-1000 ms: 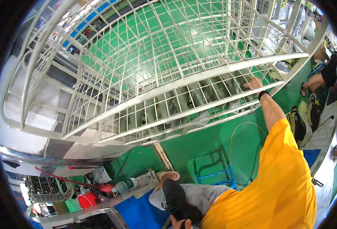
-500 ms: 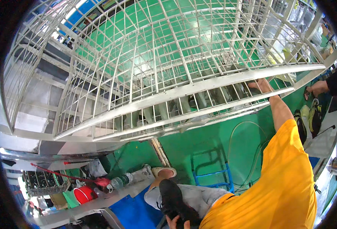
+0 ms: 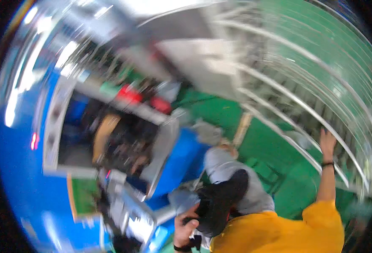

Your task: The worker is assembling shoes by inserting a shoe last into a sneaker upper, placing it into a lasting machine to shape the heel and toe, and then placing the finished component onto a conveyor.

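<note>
Two bare hands of mine are set well apart: down by my lap, the left hand (image 3: 185, 227) has its fingers curled about the near end of a matte black, soft-looking, shoe-like piece (image 3: 225, 196), while the right hand (image 3: 327, 142) stretches out to an off-white, metal-barred wire rack (image 3: 289, 92). The black piece lies against my pale grey trousers (image 3: 258, 194), just beside my bright yellow shirt (image 3: 274, 234); blur hides its exact kind. I reckon it light and pliable, likelier to crease than break, and not slippery, with the end I hold a sure enough place to grip. The rack, I judge, is stiff and hardly fragile, though its bulk may make it heavy to shift; a thick rail should give a better hold than the thin wires. My right fingers are at the rails, but I cannot tell whether they grasp one or merely rest there. Glossy green floor (image 3: 224, 114) shows below.
</note>
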Tool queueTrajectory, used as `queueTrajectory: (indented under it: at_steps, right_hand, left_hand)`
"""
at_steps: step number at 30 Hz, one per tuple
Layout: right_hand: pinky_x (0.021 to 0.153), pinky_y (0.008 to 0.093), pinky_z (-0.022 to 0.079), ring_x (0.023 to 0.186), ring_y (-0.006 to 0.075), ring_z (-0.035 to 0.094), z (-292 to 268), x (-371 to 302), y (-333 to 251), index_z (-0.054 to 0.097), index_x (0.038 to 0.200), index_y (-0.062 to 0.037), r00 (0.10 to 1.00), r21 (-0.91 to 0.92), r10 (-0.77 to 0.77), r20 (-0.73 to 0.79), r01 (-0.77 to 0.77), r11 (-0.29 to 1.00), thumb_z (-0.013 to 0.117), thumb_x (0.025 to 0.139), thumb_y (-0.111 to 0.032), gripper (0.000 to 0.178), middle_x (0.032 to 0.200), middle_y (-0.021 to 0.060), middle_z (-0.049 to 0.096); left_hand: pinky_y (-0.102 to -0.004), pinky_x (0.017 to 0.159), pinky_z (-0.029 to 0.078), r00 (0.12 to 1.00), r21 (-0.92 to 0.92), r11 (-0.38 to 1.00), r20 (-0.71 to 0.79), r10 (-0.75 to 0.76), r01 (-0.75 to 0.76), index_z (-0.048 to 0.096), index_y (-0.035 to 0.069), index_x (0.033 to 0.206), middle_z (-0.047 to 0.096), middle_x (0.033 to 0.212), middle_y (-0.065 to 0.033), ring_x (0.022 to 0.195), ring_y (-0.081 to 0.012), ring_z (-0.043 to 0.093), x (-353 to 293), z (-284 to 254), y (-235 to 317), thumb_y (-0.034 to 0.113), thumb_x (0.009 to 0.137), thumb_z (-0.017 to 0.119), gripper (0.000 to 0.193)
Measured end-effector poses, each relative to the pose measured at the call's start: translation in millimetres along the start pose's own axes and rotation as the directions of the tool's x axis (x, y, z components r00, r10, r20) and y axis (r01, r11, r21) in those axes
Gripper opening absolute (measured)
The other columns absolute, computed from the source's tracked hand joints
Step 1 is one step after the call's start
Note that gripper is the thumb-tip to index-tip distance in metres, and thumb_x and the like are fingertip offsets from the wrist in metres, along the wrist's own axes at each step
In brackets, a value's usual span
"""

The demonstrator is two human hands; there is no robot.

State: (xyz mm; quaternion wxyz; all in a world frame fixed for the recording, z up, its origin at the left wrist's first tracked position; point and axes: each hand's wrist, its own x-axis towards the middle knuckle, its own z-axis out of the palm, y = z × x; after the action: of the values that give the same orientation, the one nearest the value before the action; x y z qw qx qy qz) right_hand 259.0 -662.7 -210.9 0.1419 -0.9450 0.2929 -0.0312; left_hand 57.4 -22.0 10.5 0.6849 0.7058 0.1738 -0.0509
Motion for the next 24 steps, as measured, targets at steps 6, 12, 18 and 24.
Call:
queueTrajectory:
  at_steps: [6, 12, 18, 24]
  right_hand:
    - [0.119, 0.0480, 0.033, 0.139, 0.0435, 0.045, 62.3, -93.5, -178.6, 0.049, 0.147, 0.0029, 0.750, 0.179, -0.471, 0.465, 0.441, 0.879, 0.063, 0.098, -0.034, 0.063, 0.151, 0.0287, 0.046]
    - [0.101, 0.0364, 0.050, 0.127, 0.0304, 0.060, 84.8, -212.2, -345.1, 0.045, 0.149, 0.0027, 0.431, 0.612, -0.851, 0.300, 0.598, 0.518, 0.065, 0.098, -0.021, 0.060, 0.145, 0.0239, 0.055]
    - [0.120, 0.0549, 0.029, 0.148, 0.0509, 0.027, 88.1, -302.9, -414.2, 0.038, 0.154, -0.0018, 0.254, 0.260, -0.847, 0.467, 0.876, 0.406, 0.072, 0.091, -0.028, 0.076, 0.160, 0.0349, 0.024]
    - [0.119, 0.0551, 0.031, 0.147, 0.0513, 0.026, 91.2, -299.2, -421.2, 0.038, 0.153, -0.0020, 0.300, 0.265, -0.835, 0.462, 0.851, 0.453, 0.077, 0.086, -0.024, 0.081, 0.160, 0.0338, 0.024]
  left_hand:
    - [-0.0449, 0.088, 0.053, 0.816, -0.262, 0.826, -0.463, 0.346, -0.499, 0.066, -0.001, 0.086, 0.071, 0.104, -0.0231, 0.095, -0.0321, 0.067, -122.1, -155.7, 27.4, 0.062, 0.086, 0.070, 0.063]
    - [-0.0447, 0.108, 0.043, 0.327, 0.252, 0.861, -0.849, 0.416, -0.442, 0.066, -0.003, 0.097, 0.060, 0.138, -0.0243, 0.126, -0.0333, 0.058, -212.4, -239.3, 37.2, 0.035, 0.093, 0.071, 0.038]
    - [-0.0423, 0.102, 0.049, 0.320, 0.438, 0.557, -0.898, 0.301, 0.705, 0.075, -0.006, 0.093, 0.050, 0.144, -0.0347, 0.122, -0.0457, 0.061, -182.0, -291.7, -43.7, 0.040, 0.083, 0.081, 0.048]
    - [-0.0454, 0.091, 0.055, 0.478, 0.488, 0.338, -0.870, 0.118, 0.805, 0.078, 0.000, 0.097, 0.066, 0.125, -0.0305, 0.108, -0.0453, 0.067, -180.6, -295.4, -0.6, 0.050, 0.081, 0.080, 0.052]
